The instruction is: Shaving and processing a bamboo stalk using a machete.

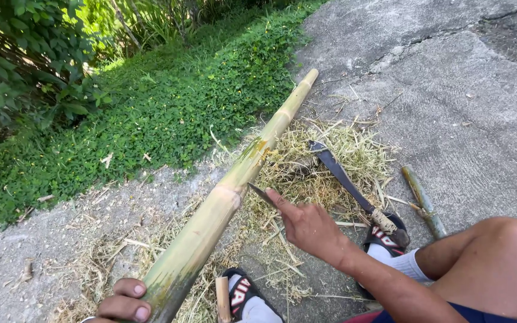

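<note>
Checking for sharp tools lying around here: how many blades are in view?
2. A small knife in the right hand, against the bamboo pole; a long machete lying on the shavings. More may hide under the shavings.

Hard midday sun floods everything I see, bleaching the concrete (450, 107) pale and blowing out the leaves at the top left, while the shrubs (25, 66) beside them sink into deep shade. Short, dark shadows sit close under my right hand (309, 227) and along the underside of the bamboo pole (234, 185), so the light falls from high overhead, and the pole's upper face carries a mild sheen. Focus is sharp across the middle with no motion blur, though the wide lens bows lines near the edges and softens the corners a little.
</note>
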